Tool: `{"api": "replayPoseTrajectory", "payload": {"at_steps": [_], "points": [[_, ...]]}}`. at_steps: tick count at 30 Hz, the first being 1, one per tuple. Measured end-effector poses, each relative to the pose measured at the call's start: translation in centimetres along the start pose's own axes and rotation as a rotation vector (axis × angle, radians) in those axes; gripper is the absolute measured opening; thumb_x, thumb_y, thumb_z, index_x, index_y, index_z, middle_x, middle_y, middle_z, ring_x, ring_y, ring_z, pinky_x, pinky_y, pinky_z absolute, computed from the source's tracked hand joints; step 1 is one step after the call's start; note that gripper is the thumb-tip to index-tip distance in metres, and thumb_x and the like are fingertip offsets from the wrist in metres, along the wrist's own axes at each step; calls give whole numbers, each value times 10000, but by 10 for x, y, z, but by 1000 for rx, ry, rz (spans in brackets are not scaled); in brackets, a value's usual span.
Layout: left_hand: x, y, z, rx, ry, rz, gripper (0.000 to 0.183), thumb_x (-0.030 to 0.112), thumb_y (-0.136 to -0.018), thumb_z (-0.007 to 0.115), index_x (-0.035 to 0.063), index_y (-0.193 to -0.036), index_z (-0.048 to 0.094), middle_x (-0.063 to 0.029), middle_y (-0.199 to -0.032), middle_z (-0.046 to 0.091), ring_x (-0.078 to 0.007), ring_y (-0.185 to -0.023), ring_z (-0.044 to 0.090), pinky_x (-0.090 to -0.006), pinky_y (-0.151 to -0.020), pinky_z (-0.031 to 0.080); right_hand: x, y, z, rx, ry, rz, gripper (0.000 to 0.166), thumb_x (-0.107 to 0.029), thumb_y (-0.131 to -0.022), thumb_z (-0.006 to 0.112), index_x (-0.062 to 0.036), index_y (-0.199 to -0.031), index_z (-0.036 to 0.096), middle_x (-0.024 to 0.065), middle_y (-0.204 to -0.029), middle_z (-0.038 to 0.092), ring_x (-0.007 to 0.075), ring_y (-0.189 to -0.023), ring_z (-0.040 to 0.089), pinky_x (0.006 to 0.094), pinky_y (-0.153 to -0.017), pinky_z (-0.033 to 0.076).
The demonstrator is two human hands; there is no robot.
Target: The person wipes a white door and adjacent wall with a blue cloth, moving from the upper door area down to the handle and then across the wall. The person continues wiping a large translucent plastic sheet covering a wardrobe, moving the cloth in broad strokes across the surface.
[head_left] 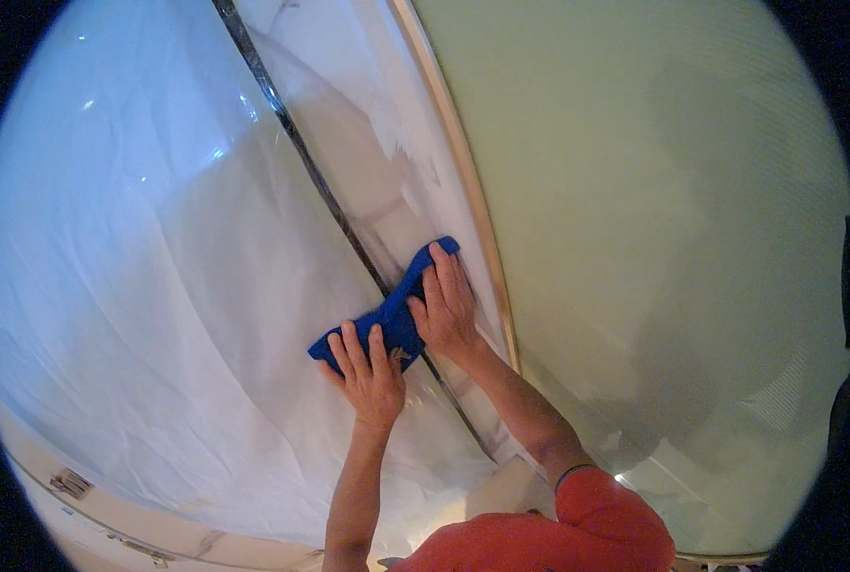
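Note:
A folded blue cloth (385, 322) lies across a long dark strip (310, 161), between a translucent plastic sheet and a whitish marble-like surface. My left hand (367, 372) rests spread on the cloth's lower left part, its fingertips pressing on it over the plastic side. My right hand (448, 304) presses the cloth's upper right end against the whitish surface, close to a light wood-coloured edge strip. Both palms face down, and the cloth spans the gap between the hands. What lies beneath the cloth is hidden.
The wrinkled translucent plastic sheet (203, 286) spreads over the left side. A large pale green panel (611, 214) stands to the right, bordered by the wood-coloured edge strip (460, 136). Small metal fittings (71, 484) show at the lower left.

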State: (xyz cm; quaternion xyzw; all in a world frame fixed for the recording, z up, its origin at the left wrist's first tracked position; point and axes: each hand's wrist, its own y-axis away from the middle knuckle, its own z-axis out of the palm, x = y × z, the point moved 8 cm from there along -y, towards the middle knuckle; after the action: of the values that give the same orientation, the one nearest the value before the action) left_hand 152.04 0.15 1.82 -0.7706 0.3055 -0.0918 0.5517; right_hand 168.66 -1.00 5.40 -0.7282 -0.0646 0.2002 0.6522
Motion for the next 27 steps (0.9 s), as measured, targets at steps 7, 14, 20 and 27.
{"api": "replayPoseTrajectory", "payload": {"at_steps": [7, 14, 20, 27], "points": [[1, -16, -12, 21, -56, 36, 511, 282, -1026, 550, 73, -1487, 478, -280, -1605, 365, -492, -1501, 297, -682, -1197, 79, -12, -26, -10, 10, 9, -20, 524, -78, -797, 756, 138, -1229, 551, 327, -1525, 400, 545, -1337, 462, 577, -1148, 379], [7, -24, 1, 50, -74, 27, 508, 248, -1025, 557, 46, -1485, 487, -255, -1608, 379, -474, -1504, 308, -666, -1204, 94, 3, -24, -1, 64, -8, -45, 557, -95, -794, 769, 146, -1245, 549, 297, -1542, 390, 521, -1337, 475, 562, -1152, 387], [1, -22, 9, 47, -49, 72, 540, 296, -1032, 558, 42, -1500, 465, -241, -1621, 367, -466, -1518, 283, -660, -1210, 85, 6, -24, 7, 35, -61, -14, 554, -58, -847, 723, 148, -1309, 496, 323, -1556, 355, 542, -1382, 416, 557, -1178, 348], [2, -31, 1, 141, -5, 78, 559, 320, -1037, 532, 29, -1507, 442, -232, -1611, 386, -460, -1509, 299, -635, -1216, 113, 4, -25, -1, 110, -55, -50, 525, -69, -845, 727, 145, -1285, 533, 290, -1558, 373, 519, -1357, 455, 553, -1160, 378]]}}
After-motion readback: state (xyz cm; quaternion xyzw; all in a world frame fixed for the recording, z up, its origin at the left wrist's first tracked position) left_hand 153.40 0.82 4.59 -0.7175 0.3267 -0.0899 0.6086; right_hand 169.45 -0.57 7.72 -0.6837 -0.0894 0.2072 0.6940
